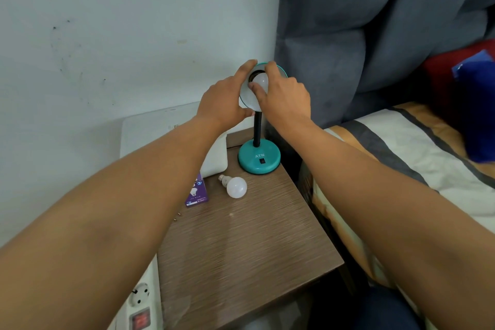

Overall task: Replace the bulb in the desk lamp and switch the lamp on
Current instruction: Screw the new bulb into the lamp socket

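A teal desk lamp stands at the back of a brown side table (241, 249), its round base (258, 159) carrying a black rocker switch (262, 161) and a black flexible neck. The lamp shade (245, 94) is tilted toward me. My left hand (225, 100) grips the shade's left rim. My right hand (284, 96) has its fingers closed around a white bulb (261, 80) that sits in the shade's opening. A second white bulb (235, 186) lies on its side on the table in front of the base. The lamp is unlit.
A purple bulb box (197, 193) lies left of the loose bulb. A white appliance (214, 161) stands behind it against the wall. A white power strip (140, 303) with a red switch sits lower left. A bed (401, 155) and grey curtain border the right.
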